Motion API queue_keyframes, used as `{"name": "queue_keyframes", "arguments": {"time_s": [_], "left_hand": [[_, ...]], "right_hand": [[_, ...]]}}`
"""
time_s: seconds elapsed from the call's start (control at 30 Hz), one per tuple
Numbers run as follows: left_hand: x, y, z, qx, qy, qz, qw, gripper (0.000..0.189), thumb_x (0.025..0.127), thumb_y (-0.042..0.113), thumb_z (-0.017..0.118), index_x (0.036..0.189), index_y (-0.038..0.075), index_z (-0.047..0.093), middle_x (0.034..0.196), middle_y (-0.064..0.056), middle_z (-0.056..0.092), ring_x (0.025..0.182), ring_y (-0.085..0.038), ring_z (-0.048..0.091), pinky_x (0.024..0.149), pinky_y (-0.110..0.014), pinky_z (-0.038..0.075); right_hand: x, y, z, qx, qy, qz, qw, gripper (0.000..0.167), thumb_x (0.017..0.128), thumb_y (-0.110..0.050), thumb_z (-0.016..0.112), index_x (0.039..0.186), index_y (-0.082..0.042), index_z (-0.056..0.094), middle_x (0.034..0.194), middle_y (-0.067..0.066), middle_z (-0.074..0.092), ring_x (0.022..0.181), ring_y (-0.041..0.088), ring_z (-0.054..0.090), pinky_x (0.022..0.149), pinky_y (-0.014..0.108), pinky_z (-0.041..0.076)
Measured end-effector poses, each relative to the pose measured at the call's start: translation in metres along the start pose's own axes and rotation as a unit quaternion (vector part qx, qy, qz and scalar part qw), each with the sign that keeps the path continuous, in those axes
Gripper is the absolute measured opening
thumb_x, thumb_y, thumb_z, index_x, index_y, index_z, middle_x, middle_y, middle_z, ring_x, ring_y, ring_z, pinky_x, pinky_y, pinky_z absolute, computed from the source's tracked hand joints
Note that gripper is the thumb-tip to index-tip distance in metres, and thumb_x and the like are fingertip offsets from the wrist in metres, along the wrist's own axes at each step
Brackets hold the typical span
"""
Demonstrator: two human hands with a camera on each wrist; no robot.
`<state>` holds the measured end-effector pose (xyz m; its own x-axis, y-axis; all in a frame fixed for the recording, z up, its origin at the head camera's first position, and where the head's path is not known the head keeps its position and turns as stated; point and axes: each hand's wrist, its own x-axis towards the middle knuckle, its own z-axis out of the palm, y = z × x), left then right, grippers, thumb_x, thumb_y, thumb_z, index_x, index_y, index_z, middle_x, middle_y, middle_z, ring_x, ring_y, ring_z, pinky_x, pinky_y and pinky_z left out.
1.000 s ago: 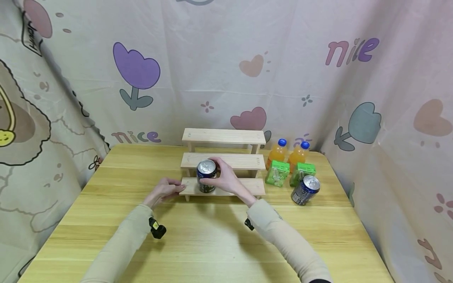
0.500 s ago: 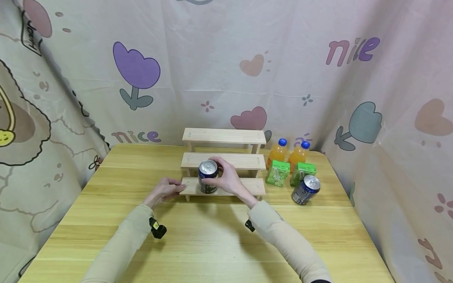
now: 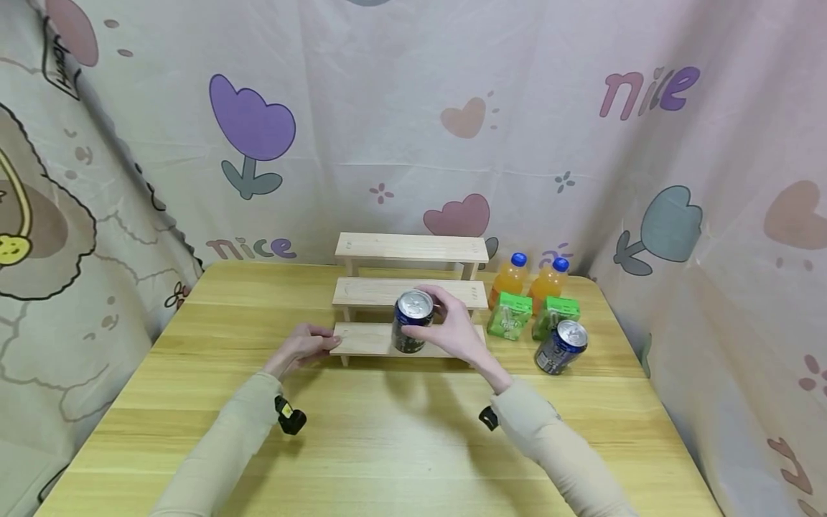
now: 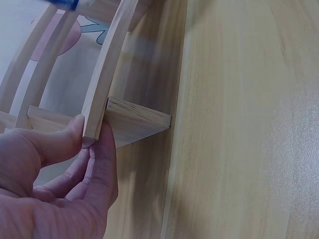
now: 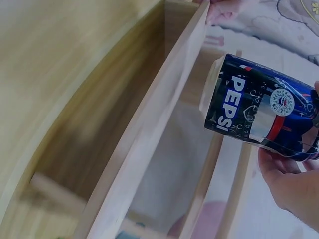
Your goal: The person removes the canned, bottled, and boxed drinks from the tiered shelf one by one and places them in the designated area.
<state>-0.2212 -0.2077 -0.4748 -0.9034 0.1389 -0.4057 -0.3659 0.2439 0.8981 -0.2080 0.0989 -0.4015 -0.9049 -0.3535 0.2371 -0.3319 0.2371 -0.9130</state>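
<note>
My right hand (image 3: 455, 334) grips a dark blue Pepsi can (image 3: 412, 323) upright over the right half of the lowest step of a pale wooden three-step rack (image 3: 365, 339). In the right wrist view the base of the Pepsi can (image 5: 254, 109) looks slightly apart from the step's board, and fingers (image 5: 284, 179) curl round its upper end. My left hand (image 3: 302, 348) pinches the left end of that lowest board between thumb and fingers. The left wrist view shows the left hand's thumb (image 4: 62, 144) on top of the board (image 4: 102, 84) and its fingers beneath.
Right of the rack stand two orange juice bottles (image 3: 509, 278) with blue caps and two green drink cartons (image 3: 510, 316). A second dark blue can (image 3: 561, 348) stands in front of them. A patterned curtain (image 3: 388, 129) hangs behind the wooden table (image 3: 400, 445).
My right hand has carried the Pepsi can to the right along the lowest step, mostly in the last half second. The left hand keeps its pinch on the board's left end.
</note>
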Motion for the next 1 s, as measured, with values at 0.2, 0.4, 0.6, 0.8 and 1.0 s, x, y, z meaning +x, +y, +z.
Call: {"name": "queue_keyframes", "arguments": {"time_s": [0.2,0.4,0.6,0.8,1.0], "left_hand": [[0.001,-0.001,0.001,-0.002,0.001,-0.002,1.0,0.052,0.097,0.007,0.064,0.137,-0.022,0.045,0.1,-0.008,0.065,0.079,-0.006,0.062,0.077,-0.022,0.059],[0.002,-0.002,0.0,0.005,0.001,-0.001,1.0,0.053,0.097,0.009,0.065,0.137,-0.021,0.045,0.106,-0.012,0.065,0.081,-0.007,0.063,0.079,-0.023,0.06],[0.002,-0.003,-0.001,-0.002,-0.003,0.0,1.0,0.054,0.098,0.008,0.064,0.137,-0.023,0.042,0.104,-0.01,0.064,0.081,-0.007,0.062,0.078,-0.023,0.059],[0.002,-0.003,-0.001,0.001,0.0,0.004,1.0,0.053,0.098,0.008,0.064,0.136,-0.022,0.044,0.103,-0.009,0.064,0.08,-0.007,0.062,0.079,-0.025,0.06],[0.001,-0.002,0.0,-0.002,0.001,0.007,1.0,0.051,0.097,0.008,0.065,0.135,-0.022,0.046,0.1,-0.006,0.065,0.079,-0.006,0.062,0.077,-0.024,0.059]], "right_hand": [[-0.018,0.007,-0.033,-0.012,0.027,-0.01,0.9995,0.068,0.076,-0.003,0.085,0.137,-0.002,0.055,0.13,0.019,0.062,0.121,0.035,0.061,0.109,0.049,0.048],[-0.04,0.013,-0.069,-0.038,0.062,0.014,0.9973,0.069,0.076,-0.003,0.086,0.138,-0.003,0.055,0.135,0.019,0.06,0.128,0.035,0.058,0.111,0.027,0.045],[-0.057,0.025,-0.095,-0.057,0.089,0.049,0.9932,0.069,0.078,-0.007,0.085,0.139,-0.004,0.053,0.138,0.017,0.059,0.125,0.013,0.057,0.104,0.007,0.04],[-0.07,0.039,-0.111,-0.067,0.104,0.074,0.9896,0.071,0.078,-0.008,0.086,0.14,-0.003,0.051,0.139,0.018,0.058,0.118,-0.005,0.054,0.101,0.005,0.04],[-0.08,0.047,-0.12,-0.096,0.107,0.1,0.9846,0.071,0.081,-0.011,0.084,0.142,-0.002,0.048,0.14,0.021,0.057,0.131,0.03,0.055,0.098,0.004,0.039]]}}
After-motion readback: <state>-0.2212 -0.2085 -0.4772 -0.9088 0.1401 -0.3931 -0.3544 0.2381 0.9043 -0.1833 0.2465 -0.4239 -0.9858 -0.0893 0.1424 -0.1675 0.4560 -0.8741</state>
